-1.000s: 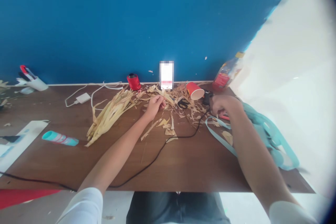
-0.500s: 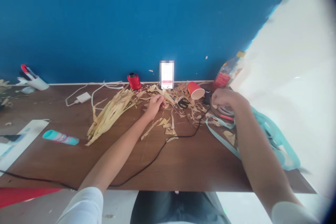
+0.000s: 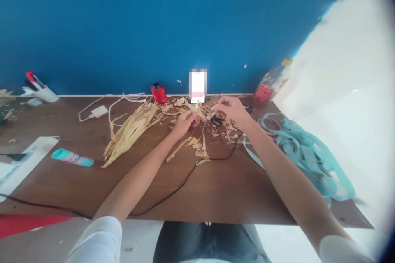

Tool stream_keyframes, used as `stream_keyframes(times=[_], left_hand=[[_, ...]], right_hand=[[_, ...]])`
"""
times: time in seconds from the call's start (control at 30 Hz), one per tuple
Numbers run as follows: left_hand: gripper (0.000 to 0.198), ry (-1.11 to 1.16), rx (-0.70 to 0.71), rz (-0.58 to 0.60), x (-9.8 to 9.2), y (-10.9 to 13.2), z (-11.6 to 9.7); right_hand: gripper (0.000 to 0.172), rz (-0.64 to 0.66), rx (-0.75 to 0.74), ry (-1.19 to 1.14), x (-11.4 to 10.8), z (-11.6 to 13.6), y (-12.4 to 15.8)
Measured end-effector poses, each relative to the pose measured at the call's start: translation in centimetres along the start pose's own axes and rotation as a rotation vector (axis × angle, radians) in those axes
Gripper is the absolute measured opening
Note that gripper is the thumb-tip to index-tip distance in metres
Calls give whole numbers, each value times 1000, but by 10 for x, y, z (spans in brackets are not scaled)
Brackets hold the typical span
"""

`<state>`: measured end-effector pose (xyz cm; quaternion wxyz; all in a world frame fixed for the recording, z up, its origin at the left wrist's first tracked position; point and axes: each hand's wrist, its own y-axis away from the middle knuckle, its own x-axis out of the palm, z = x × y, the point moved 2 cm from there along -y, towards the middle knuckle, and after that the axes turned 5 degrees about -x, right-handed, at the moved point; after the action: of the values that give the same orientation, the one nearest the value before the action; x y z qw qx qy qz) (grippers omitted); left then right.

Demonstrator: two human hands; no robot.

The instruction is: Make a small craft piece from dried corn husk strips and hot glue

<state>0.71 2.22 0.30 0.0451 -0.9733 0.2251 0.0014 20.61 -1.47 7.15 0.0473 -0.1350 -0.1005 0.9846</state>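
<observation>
My left hand (image 3: 187, 122) is closed in a pinch at the middle of the desk, on a pale strip of corn husk (image 3: 200, 111) that sticks out past the fingertips. To its right, my right hand (image 3: 231, 111) hovers over the scraps with thumb and forefinger pressed together; what they hold, if anything, is too small to make out. Just below the right fingers lie black-handled scissors (image 3: 217, 120). Husk scraps (image 3: 200, 153) are scattered around both hands. Left of my left hand rests a bundle of dried corn husks (image 3: 131, 133).
A lit phone (image 3: 198, 86) leans on the blue wall, with a red spool (image 3: 159, 93) to its left. Teal ribbon (image 3: 296, 144) and a bottle (image 3: 268, 86) are at right. A black cable (image 3: 175, 192) crosses the desk; a teal tube (image 3: 72, 157) lies left.
My right hand has moved left from beside the bottle to near my left hand, now covering the red paper cup. My left hand has stayed almost in place.
</observation>
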Motion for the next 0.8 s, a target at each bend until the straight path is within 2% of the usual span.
stream_keyframes(times=[0.1,0.27,0.5,0.63,0.7,0.8], left_hand=[[28,-4,-10,14,0,0,1],[30,-43,-3,25,0,-1,3],[29,-74,7,34,0,-1,3],[29,-62,14,26,-1,-1,2],[28,-53,18,18,-1,-1,2],[26,-44,2,8,1,0,1]], right_hand=[[29,3,42,-104,15,-12,1],[28,-2,110,-192,30,-27,6],[21,50,99,-226,37,-25,11],[20,113,164,-258,38,-26,12],[23,151,171,-285,38,-27,11],[32,167,87,-298,36,-28,9]])
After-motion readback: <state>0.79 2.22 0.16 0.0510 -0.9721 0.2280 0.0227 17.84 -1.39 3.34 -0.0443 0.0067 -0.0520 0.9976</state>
